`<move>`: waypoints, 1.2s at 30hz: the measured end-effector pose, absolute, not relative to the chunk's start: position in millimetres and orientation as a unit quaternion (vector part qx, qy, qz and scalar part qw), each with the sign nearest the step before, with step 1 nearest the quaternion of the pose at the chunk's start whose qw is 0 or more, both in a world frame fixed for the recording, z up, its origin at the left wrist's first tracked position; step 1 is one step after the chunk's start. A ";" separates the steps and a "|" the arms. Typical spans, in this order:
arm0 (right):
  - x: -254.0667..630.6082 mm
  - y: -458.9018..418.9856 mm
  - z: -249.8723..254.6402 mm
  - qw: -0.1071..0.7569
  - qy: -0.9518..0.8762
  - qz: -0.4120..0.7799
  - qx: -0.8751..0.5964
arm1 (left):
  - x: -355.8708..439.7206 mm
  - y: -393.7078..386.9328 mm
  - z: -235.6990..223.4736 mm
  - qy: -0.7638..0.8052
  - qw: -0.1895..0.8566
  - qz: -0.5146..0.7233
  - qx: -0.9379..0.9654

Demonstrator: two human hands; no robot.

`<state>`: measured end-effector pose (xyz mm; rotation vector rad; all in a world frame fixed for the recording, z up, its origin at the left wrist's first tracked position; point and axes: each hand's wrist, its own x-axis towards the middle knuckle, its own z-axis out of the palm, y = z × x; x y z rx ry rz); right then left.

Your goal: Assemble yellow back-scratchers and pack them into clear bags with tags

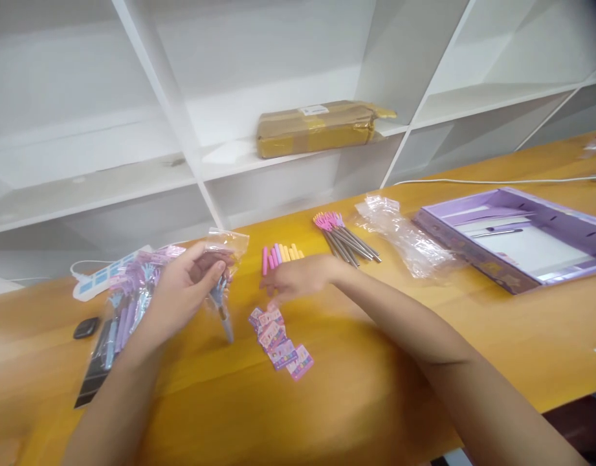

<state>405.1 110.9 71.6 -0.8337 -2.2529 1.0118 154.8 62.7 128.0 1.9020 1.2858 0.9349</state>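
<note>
My left hand is closed on the top of a clear plastic bag. Inside that bag hangs a blue hand-shaped back scratcher, its pale handle pointing down at the table. My right hand is over the table, fingers apart and slightly blurred, just above a loose pile of small printed cards. Whether its fingertips touch the cards I cannot tell. Just behind the right hand lies a row of pink, purple and yellow tubes. Farther right rest several pink hand-shaped scratchers with metal rods.
Bagged blue and purple scratchers lie beside my left forearm, near a power strip and a small black object. Crumpled plastic lies by a purple open box. A taped carton sits on the white shelf.
</note>
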 end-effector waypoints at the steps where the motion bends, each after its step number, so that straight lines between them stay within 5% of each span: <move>1: 399.8 108.7 72.2 0.245 -0.837 0.397 -0.285 | 156.0 63.6 124.8 0.478 0.344 0.357 0.725; 8: 392.8 97.8 92.0 0.400 -0.721 0.476 -0.306 | 161.9 71.8 109.4 0.418 0.468 0.270 0.730; 12: 410.0 95.1 108.6 0.618 -0.607 0.359 -0.348 | 158.5 80.2 106.2 0.399 0.534 0.143 0.731; 18: 455.4 99.6 133.0 0.745 -0.548 0.159 -0.347 | 157.6 85.7 100.8 0.373 0.553 0.116 0.736; 23: 474.9 107.5 142.4 0.718 -0.552 0.164 -0.391 | 160.6 82.9 99.7 0.366 0.570 0.118 0.726; 30: 433.9 101.1 128.3 0.556 -0.672 0.361 -0.330 | 162.3 82.8 87.8 0.407 0.522 0.171 0.730; 36: 483.6 134.4 128.3 0.658 -0.598 0.269 -0.372 | 165.0 80.2 88.2 0.414 0.526 0.190 0.718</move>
